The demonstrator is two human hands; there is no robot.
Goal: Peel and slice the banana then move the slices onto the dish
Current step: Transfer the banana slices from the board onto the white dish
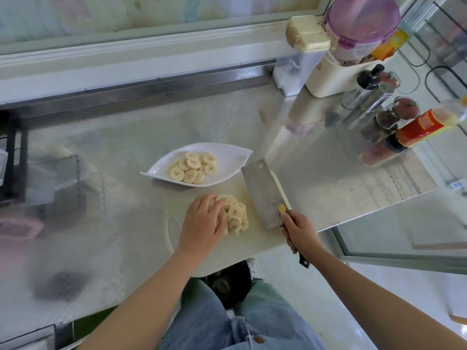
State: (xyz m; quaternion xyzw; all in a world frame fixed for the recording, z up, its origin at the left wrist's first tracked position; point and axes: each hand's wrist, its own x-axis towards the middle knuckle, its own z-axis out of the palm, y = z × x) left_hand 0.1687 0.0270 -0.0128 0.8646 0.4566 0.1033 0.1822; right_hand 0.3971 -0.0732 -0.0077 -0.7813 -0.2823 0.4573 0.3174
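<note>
A heap of banana slices (236, 215) lies on the pale cutting board (255, 238) near the counter's front edge. My left hand (204, 223) rests on the heap's left side with its fingers spread over the slices. My right hand (299, 232) grips the dark handle of a cleaver (264, 193), whose broad blade lies flat on the board just right of the heap. Behind the board stands a white leaf-shaped dish (227, 154) holding several banana slices (193, 166).
Bottles, shakers and jars (379, 107) crowd the back right, beside a cream container (336, 72) with a purple-lidded tub (361, 24). A black rack (12, 157) stands at the left edge. The steel counter (113, 173) ends just right of the board.
</note>
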